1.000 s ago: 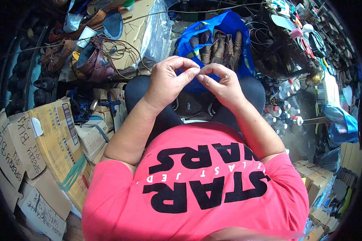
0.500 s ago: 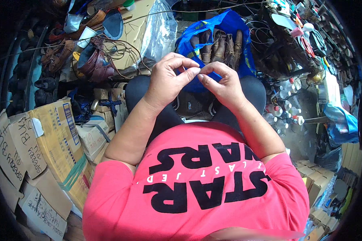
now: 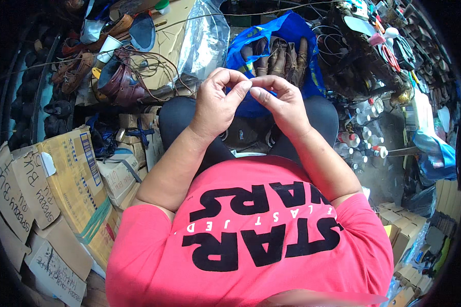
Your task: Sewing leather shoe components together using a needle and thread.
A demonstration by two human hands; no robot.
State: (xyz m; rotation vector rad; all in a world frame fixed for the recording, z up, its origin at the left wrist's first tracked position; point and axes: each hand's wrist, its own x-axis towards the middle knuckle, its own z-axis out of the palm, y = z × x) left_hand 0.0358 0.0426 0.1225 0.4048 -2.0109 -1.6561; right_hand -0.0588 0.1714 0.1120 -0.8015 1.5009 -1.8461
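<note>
My left hand (image 3: pixel 219 100) and my right hand (image 3: pixel 281 102) meet fingertip to fingertip above my lap. Each is closed in a pinch, thumb against forefinger. Whatever lies between the fingertips is too small to make out. Just beyond the hands sits a blue bag (image 3: pixel 311 56), its mouth open. Several brown, foot-shaped forms (image 3: pixel 278 59) stand packed inside it, and my fingers hide part of the bag's near side.
At the far left, brown leather shoe pieces (image 3: pixel 125 87), thin cords and a white cup (image 3: pixel 109 48) lie by clear plastic sheeting (image 3: pixel 205 36). Cardboard boxes (image 3: pixel 69 169) lean at my left. Several small bottles (image 3: pixel 361 138) stand to the right, near a blue plastic bag (image 3: pixel 435 156).
Both hands have shifted slightly, with the fingertips still together. The left wrist has moved a little to the right.
</note>
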